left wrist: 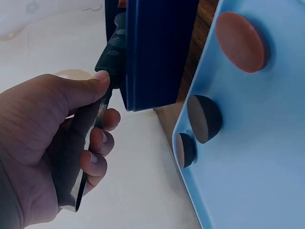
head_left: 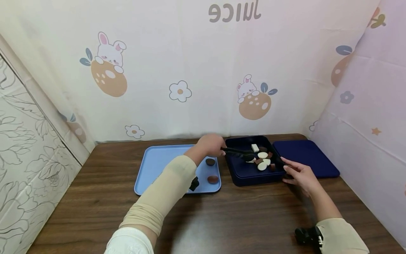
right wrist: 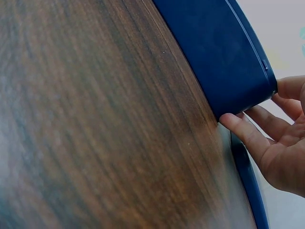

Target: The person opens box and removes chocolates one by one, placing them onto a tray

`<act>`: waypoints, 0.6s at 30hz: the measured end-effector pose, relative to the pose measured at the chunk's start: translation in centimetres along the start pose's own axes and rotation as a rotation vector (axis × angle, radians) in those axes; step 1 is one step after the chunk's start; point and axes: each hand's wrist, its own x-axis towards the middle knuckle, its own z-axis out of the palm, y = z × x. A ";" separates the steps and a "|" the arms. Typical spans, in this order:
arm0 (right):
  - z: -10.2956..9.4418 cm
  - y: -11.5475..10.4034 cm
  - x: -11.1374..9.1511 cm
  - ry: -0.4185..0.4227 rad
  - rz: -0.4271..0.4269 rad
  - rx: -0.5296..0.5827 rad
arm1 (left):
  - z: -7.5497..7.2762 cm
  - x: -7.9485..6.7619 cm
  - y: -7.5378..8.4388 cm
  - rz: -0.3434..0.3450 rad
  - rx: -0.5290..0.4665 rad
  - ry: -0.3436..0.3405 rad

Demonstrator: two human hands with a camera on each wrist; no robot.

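Note:
My left hand (head_left: 211,144) grips a pair of black tongs (head_left: 236,152), thumb on one side and fingers curled round the other. The tongs reach over the left wall of a dark blue box (head_left: 244,180), their tips beside white and brown chocolate-like pieces (head_left: 262,165); whether they pinch one I cannot tell. My right hand (head_left: 302,178) holds the box's near right corner, with the thumb (right wrist: 238,125) low on the corner and a finger at the rim. Left of the box, a light blue tray (head_left: 158,158) bears a reddish-brown oval piece (left wrist: 242,42) and darker ones (left wrist: 204,118).
A dark blue flat lid-like panel (head_left: 307,158) lies right of the box. Everything stands on a brown wooden table (head_left: 241,215), backed by a printed curtain (head_left: 152,70). My left forearm crosses over the tray's near right part.

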 end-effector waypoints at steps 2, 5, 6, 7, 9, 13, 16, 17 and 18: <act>0.0 0.0 0.0 -0.002 -0.001 0.000 | 0.0 0.1 0.2 -0.008 0.010 -0.011; 0.0 -0.1 0.0 -0.003 -0.002 -0.002 | 0.0 0.1 0.6 -0.019 0.014 -0.023; 0.0 -0.1 0.0 -0.003 -0.003 -0.003 | 0.0 0.2 0.7 -0.022 0.016 -0.025; 0.0 -0.1 0.0 -0.003 -0.002 -0.002 | 0.0 0.3 0.8 -0.025 0.020 -0.027; 0.0 -0.1 0.0 -0.003 0.000 -0.001 | -0.1 0.3 1.0 -0.025 0.026 -0.034; -0.1 -0.1 0.0 -0.004 0.002 -0.003 | -0.1 0.6 1.3 -0.016 0.046 -0.046; -0.1 0.0 0.0 -0.004 0.001 -0.007 | -0.1 0.6 1.4 -0.020 0.045 -0.047; -0.1 0.0 0.0 -0.003 0.001 -0.008 | 0.0 0.5 1.4 -0.021 0.045 -0.044; -0.1 0.0 0.0 -0.003 0.001 -0.010 | 0.1 0.5 1.4 -0.023 0.043 -0.041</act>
